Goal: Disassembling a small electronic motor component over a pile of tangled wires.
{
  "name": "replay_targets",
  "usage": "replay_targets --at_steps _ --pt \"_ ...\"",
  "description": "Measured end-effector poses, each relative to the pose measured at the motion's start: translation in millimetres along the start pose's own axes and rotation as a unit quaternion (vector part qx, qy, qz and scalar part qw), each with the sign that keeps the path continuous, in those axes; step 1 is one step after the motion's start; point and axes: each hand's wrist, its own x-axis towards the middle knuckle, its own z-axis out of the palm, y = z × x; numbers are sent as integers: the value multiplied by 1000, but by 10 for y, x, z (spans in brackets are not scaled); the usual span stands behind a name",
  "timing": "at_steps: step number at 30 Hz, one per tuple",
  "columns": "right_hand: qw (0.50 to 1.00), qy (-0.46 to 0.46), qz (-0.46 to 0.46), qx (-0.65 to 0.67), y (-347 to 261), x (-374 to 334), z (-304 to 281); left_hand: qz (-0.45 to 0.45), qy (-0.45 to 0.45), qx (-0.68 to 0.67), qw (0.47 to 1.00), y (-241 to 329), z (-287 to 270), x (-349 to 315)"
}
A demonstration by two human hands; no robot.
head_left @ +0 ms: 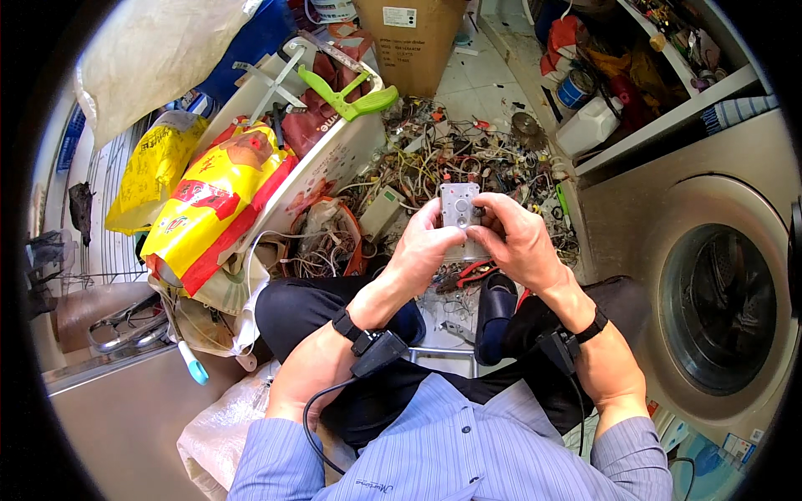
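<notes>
Between my two hands, above my knees, is a small flat silver metal plate with round raised parts and holes (459,199). My left hand (423,240) grips its left edge, thumb across the lower face. My right hand (518,240) holds the right side, with thumb and fingers bent against the plate. What lies behind the plate is hidden by it and my fingers. Below my hands, pliers with red handles (477,274) lie on the floor near my shoe (496,307).
A heap of wires and small parts (468,142) covers the floor ahead. At left stand a white tub (334,167) with a green-handled tool (347,96) on it and a yellow-red bag (219,196). A cardboard box (411,46) is behind; a washing machine (618,200) stands right.
</notes>
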Motion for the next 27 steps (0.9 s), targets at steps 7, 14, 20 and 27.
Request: replay_targets --at_steps 7,14,20,27 --pt "999 10 -37 -33 -25 31 1 -6 5 -10 1000 13 -6 4" --pt "995 16 -77 -56 -1 35 -10 -11 7 -24 1000 43 35 -8" --pt "1000 -5 -31 -4 -107 69 -25 9 15 -17 1000 -2 -36 -2" --pt "923 -1 229 309 30 51 -3 11 -4 -32 999 60 26 -8"
